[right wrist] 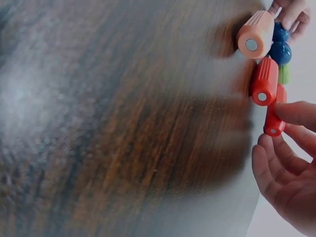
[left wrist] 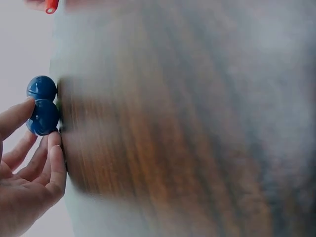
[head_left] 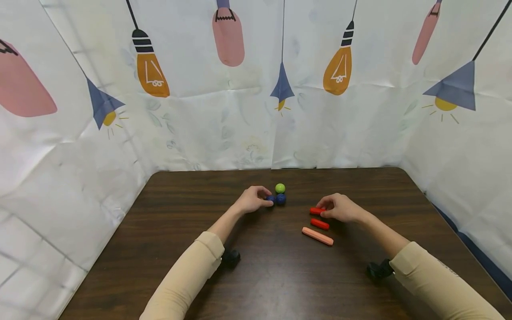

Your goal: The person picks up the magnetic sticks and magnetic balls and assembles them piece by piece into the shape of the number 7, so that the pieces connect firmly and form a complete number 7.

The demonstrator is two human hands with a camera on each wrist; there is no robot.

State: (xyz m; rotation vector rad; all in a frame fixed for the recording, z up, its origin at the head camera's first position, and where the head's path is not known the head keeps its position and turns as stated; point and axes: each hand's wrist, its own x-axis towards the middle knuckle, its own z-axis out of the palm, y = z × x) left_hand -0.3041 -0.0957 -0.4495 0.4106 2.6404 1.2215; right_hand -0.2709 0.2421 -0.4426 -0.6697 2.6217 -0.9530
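My left hand (head_left: 252, 199) pinches a dark blue ball (head_left: 270, 200) between thumb and fingers. A second blue ball (head_left: 281, 199) sits against its right side, and a lime green ball (head_left: 280, 188) lies just behind that one. To the right, my right hand (head_left: 340, 208) holds a short red rod (head_left: 317, 210) by thumb and fingertips. Another short red rod (head_left: 319, 223) lies in front of it, and a longer peach rod (head_left: 318, 236) is nearest to me. In the right wrist view the rods look grooved, with a round silvery disc in the peach rod's end (right wrist: 251, 45).
All the pieces are on a dark wood-grain table (head_left: 276, 275), toward its far side. A white curtain (head_left: 248, 129) printed with lamps and bulbs hangs behind the table's back edge. Dark wrist devices (head_left: 230, 258) sit at both sleeves.
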